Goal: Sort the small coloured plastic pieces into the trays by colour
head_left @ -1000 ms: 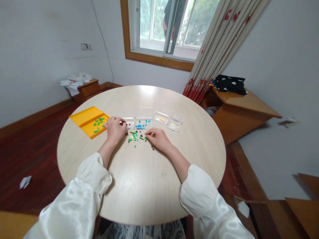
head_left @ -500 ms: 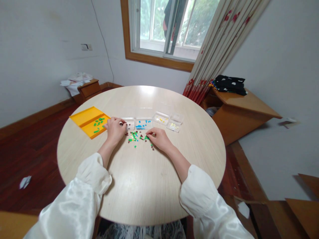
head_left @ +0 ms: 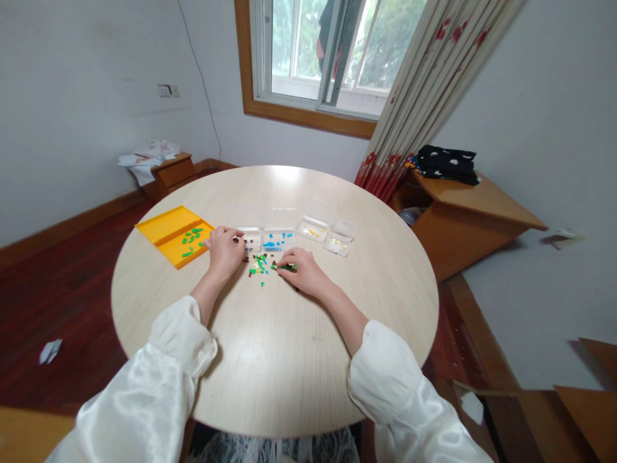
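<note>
My left hand (head_left: 225, 252) rests at the left side of a clear plastic box (head_left: 256, 248) holding a few dark brown bricks. Its fingers and thumb are curled into a pinch; a dark brown bit shows in the loop, but whether it is held is unclear. My right hand (head_left: 303, 270) is low over the right part of a loose pile of tiny toy bricks (head_left: 260, 262), green, brown, yellow and blue. Thumb and fingertips are drawn together at brown and green pieces; what they grip is too small to make out.
Green bricks (head_left: 191, 235) lie in an open yellow case (head_left: 164, 224) on the left. Blue bricks (head_left: 272, 245) fill part of another clear box. Farther right, clear boxes hold yellow bricks (head_left: 313, 232) and pale ones (head_left: 336, 245). All stand on a round wooden table (head_left: 270, 360).
My right hand has shifted slightly left and its fingertips have dropped over the right side of the pile, covering bricks that were visible there. My left hand has hardly moved.
</note>
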`<state>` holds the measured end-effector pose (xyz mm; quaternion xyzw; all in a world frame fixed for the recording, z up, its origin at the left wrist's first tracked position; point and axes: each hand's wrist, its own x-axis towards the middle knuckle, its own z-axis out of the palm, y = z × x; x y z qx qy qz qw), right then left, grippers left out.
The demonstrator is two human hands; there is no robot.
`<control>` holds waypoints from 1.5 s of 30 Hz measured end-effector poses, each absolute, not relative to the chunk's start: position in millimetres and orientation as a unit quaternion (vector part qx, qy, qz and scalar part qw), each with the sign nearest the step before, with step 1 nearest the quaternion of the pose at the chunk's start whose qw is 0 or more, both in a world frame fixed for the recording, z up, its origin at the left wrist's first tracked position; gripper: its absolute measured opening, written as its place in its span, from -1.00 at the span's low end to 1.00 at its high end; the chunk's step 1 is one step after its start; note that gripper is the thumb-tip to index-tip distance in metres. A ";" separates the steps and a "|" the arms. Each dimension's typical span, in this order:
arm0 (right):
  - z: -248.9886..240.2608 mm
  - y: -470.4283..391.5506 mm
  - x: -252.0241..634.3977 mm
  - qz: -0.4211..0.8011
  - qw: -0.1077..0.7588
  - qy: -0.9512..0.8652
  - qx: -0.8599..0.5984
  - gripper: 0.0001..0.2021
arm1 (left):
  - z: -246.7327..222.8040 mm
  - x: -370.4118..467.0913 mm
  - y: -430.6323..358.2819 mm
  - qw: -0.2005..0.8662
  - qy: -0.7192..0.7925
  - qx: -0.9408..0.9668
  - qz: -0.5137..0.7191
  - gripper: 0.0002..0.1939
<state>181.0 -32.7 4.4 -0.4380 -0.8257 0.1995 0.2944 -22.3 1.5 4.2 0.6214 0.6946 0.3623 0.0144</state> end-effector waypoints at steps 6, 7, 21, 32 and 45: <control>3.1 -35.1 175.9 0.170 0.275 -0.824 -0.465 -0.95 | 9.7 -14.9 -1.4 0.020 0.675 0.631 0.381 -0.79; 2.7 -34.9 175.5 0.170 0.273 -0.824 -0.467 -0.95 | 11.1 -13.4 -2.2 0.022 0.670 0.634 0.385 -0.79; 5.7 -34.6 174.8 0.161 0.289 -0.814 -0.477 -0.92 | 13.9 -6.5 -6.8 0.060 0.516 0.731 0.442 -0.85; 9.0 -33.5 176.1 0.141 0.397 -0.786 -0.452 -0.94 | 18.0 6.1 -17.3 0.180 0.424 0.790 0.406 -0.71; 6.1 -32.8 175.5 0.162 0.423 -0.776 -0.439 -0.89 | 19.6 11.7 -17.1 0.260 0.474 0.721 0.435 -0.84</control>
